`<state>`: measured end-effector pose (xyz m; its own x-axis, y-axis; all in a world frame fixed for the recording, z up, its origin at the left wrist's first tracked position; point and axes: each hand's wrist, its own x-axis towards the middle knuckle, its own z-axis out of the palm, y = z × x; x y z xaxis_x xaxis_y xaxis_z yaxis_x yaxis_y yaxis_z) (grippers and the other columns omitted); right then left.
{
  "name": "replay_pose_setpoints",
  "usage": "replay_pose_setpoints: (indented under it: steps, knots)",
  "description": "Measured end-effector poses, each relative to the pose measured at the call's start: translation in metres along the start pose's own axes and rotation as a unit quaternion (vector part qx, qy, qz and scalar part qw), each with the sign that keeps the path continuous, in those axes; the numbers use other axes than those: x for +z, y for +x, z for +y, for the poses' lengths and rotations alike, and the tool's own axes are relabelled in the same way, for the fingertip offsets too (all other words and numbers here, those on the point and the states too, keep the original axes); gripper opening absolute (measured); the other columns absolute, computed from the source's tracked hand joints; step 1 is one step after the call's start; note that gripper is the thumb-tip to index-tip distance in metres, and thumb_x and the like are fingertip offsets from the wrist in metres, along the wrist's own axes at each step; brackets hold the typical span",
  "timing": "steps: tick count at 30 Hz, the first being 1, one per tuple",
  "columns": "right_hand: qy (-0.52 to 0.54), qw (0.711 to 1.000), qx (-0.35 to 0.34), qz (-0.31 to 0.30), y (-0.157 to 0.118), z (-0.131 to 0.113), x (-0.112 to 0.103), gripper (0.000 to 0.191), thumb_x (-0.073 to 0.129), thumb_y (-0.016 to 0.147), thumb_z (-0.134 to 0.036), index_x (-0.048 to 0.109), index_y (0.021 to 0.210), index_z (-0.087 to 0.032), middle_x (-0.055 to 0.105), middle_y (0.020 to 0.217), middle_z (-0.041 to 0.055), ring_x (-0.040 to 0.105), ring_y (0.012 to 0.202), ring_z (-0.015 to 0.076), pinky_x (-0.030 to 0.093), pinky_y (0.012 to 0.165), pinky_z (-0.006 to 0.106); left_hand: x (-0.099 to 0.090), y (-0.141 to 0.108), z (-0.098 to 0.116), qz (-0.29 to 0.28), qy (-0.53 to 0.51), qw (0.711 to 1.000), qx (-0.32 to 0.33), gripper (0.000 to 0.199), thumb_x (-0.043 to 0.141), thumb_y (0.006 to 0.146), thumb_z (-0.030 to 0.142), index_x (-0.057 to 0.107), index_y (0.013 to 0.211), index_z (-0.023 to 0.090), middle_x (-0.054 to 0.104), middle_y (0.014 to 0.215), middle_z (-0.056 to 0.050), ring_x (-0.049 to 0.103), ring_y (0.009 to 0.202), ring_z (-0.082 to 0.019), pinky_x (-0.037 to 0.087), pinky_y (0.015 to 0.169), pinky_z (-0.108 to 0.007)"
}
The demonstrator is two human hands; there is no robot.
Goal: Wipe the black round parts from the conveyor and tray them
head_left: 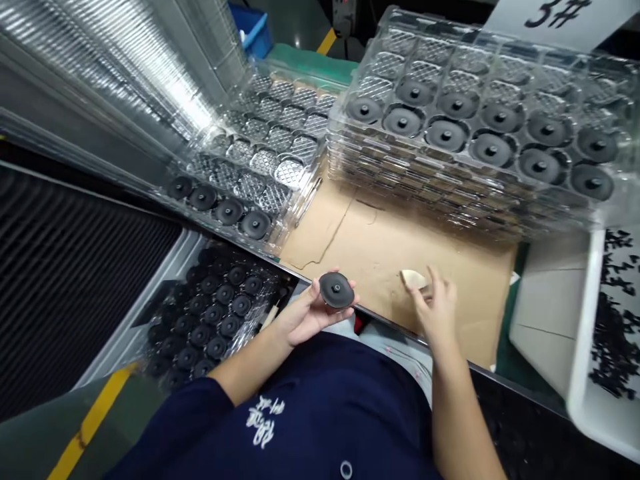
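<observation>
A round black disc with a small raised centre rests in my left hand, fingers curled around its edge and its face turned up. Over the cardboard sheet, my right hand pinches a small cream-coloured piece between thumb and fingers. Left of the cardboard is a clear tray with several black discs in its front row and other pockets without discs. Behind the cardboard, a stack of clear trays bears more black discs.
A white bin with small black parts stands at the right. Lower left is another tray full of black discs. Stacked clear trays rise at the upper left, near a blue bin. A sign is at the back.
</observation>
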<state>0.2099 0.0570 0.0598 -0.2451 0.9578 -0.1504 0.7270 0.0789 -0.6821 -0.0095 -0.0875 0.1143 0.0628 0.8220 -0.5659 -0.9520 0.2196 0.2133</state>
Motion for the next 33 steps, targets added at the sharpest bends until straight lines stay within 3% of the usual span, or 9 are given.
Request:
replay_pose_setpoints:
  steps: [4,9,15,21,24,27,29,31,33]
  knots:
    - [-0.055,0.998,-0.031,0.005,0.019,0.014,0.022,0.05,0.054,0.082,-0.048,0.061,0.118,-0.014,0.045,0.121,0.0184,0.055,0.078,0.0205,0.047,0.088,0.05,-0.001,-0.009,0.01,-0.006,0.0,0.999,0.052,0.066,0.075,0.073,0.046,0.052,0.131,0.026,0.065,0.124,-0.01,0.064,0.112,-0.027,0.051,0.092,-0.033]
    - [-0.021,0.991,-0.098,-0.085,-0.017,-0.005,0.05,0.035,0.058,0.081,-0.042,0.067,0.107,-0.02,0.052,0.104,0.0111,0.056,0.083,0.0211,0.05,0.079,0.039,0.006,-0.013,0.014,-0.006,0.02,0.996,0.081,0.078,0.079,0.07,0.042,0.044,0.138,0.025,0.063,0.127,-0.013,0.063,0.114,-0.027,0.05,0.095,-0.034]
    - [0.013,0.977,-0.131,-0.169,-0.018,-0.012,0.045,0.029,0.062,0.081,-0.04,0.069,0.101,-0.02,0.063,0.088,0.0072,0.058,0.078,0.0195,0.049,0.073,0.032,0.021,-0.008,0.006,0.003,0.038,0.997,0.069,0.086,0.084,0.065,0.035,0.042,0.14,0.025,0.066,0.121,-0.01,0.065,0.11,-0.026,0.05,0.095,-0.034]
    - [0.058,0.978,-0.13,-0.155,-0.017,-0.007,0.042,0.029,0.055,0.086,-0.038,0.068,0.102,-0.019,0.069,0.097,0.0086,0.063,0.088,0.0212,0.049,0.08,0.034,0.037,0.0,-0.008,0.059,0.039,0.996,0.057,0.08,0.083,0.067,0.034,0.047,0.137,0.021,0.067,0.118,-0.011,0.066,0.106,-0.024,0.047,0.101,-0.035]
    - [0.093,0.982,-0.109,-0.121,-0.022,-0.016,0.023,0.03,0.052,0.087,-0.039,0.067,0.103,-0.018,0.07,0.1,0.0096,0.064,0.091,0.0216,0.05,0.08,0.035,0.044,0.002,-0.016,0.059,0.047,0.996,0.042,0.078,0.083,0.065,0.036,0.05,0.134,0.021,0.069,0.115,-0.01,0.068,0.103,-0.023,0.05,0.096,-0.033]
    - [0.139,0.983,-0.104,-0.054,-0.034,-0.047,-0.014,0.033,0.048,0.092,-0.037,0.062,0.117,-0.021,0.066,0.114,0.0086,0.062,0.101,0.0206,0.049,0.085,0.034,0.052,0.004,-0.026,0.035,0.07,0.997,0.021,0.074,0.084,0.064,0.037,0.054,0.129,0.02,0.07,0.113,-0.009,0.067,0.103,-0.024,0.052,0.094,-0.032]
    - [0.171,0.971,-0.165,0.025,-0.047,-0.075,-0.037,0.031,0.049,0.092,-0.03,0.06,0.121,-0.023,0.065,0.117,0.0074,0.061,0.103,0.0198,0.048,0.086,0.034,0.059,0.006,-0.033,0.015,0.099,0.995,0.014,0.069,0.085,0.062,0.04,0.06,0.123,0.019,0.071,0.106,-0.007,0.068,0.1,-0.023,0.054,0.09,-0.031]
    - [0.157,0.952,-0.254,0.072,-0.061,-0.1,-0.053,0.028,0.05,0.092,-0.02,0.06,0.118,-0.02,0.068,0.108,0.0076,0.061,0.093,0.0182,0.046,0.083,0.033,0.066,0.007,-0.038,0.005,0.143,0.99,0.005,0.067,0.087,0.058,0.04,0.063,0.117,0.019,0.072,0.1,-0.006,0.069,0.093,-0.02,0.055,0.083,-0.026]
    - [0.133,0.939,-0.315,0.039,-0.07,-0.113,-0.062,0.025,0.049,0.09,-0.013,0.06,0.112,-0.016,0.07,0.095,0.0064,0.06,0.081,0.0156,0.045,0.076,0.031,0.072,0.008,-0.039,0.01,0.189,0.982,0.006,0.068,0.089,0.057,0.035,0.062,0.118,0.02,0.071,0.101,-0.005,0.069,0.09,-0.019,0.055,0.076,-0.022]
